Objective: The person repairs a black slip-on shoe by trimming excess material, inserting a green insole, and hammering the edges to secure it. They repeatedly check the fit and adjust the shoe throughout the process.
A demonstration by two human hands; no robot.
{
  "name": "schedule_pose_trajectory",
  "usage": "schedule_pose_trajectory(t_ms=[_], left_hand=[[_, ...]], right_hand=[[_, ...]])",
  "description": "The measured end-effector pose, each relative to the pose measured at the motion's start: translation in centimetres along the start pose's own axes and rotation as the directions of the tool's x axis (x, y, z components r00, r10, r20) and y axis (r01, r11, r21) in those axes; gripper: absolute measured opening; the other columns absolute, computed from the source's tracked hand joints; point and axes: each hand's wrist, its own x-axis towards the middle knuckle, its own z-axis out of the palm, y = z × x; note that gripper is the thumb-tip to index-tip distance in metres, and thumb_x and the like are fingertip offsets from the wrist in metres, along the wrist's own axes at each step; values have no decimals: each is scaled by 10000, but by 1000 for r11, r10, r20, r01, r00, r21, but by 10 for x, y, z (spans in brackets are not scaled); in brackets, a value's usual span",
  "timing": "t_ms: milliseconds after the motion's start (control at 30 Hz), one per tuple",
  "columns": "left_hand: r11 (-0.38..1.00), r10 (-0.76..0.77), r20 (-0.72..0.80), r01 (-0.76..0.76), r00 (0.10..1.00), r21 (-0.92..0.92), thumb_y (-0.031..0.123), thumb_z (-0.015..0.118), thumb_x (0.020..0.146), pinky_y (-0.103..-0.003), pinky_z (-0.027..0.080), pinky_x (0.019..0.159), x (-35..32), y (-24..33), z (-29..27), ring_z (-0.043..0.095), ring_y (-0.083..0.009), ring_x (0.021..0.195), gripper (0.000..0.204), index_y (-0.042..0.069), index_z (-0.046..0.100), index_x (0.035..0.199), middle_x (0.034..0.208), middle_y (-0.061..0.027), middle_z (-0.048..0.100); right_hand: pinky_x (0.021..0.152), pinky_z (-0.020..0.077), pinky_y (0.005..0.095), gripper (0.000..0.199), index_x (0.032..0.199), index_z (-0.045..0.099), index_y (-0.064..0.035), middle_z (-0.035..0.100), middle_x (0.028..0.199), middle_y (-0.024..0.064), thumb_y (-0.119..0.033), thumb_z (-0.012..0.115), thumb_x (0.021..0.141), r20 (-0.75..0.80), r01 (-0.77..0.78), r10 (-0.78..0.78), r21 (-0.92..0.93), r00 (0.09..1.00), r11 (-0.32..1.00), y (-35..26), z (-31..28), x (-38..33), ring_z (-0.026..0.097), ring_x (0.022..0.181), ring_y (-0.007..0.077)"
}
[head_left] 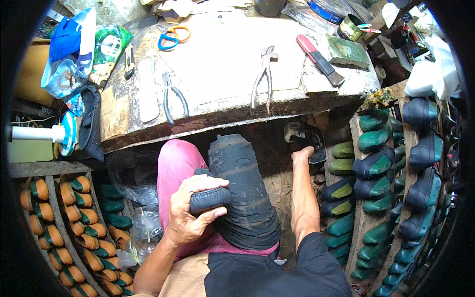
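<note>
My left hand (193,200) is closed around a black shoe (210,199) with a gathered, rounded end, held over my lap. The shoe rests near a dark, worn cloth (242,183) wrapped over my right thigh; my left knee shows in pink trousers (179,158). My right hand (303,152) reaches forward under the bench's edge on the right, beside a dark container-like thing (318,154) and a pale metal piece (294,130). Its fingers are mostly hidden in shadow, so what they touch does not show.
On the workbench (217,59) lie pincers (264,74), pliers (173,99), scissors (173,38), a box cutter (129,62) and a red-and-black handled tool (319,59). Racks of orange-and-green shoes (53,235) stand left; dark green shoes (374,141) fill racks on the right.
</note>
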Motion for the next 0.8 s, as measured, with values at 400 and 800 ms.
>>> schedule_pose_trajectory(t_ms=[400,800], left_hand=[[996,41,15,-42,999,76,193,966,845,-468,528,1112,10,2,3,751,-317,1193,497,42,770,1276,1257,-122,820],[937,-148,-22,133,989,-324,136,904,951,-374,561,1092,-8,-15,-5,730,-203,1203,403,51,758,1317,1279,-87,789]], right_hand=[[1077,547,615,777,1517,582,-24,616,1527,153,-554,775,982,-47,189,-226,-404,973,895,-9,-22,-15,643,1306,324],[814,589,464,465,1005,656,-93,680,858,114,-556,653,1050,434,-159,260,-254,863,954,-27,-149,-96,630,760,285]])
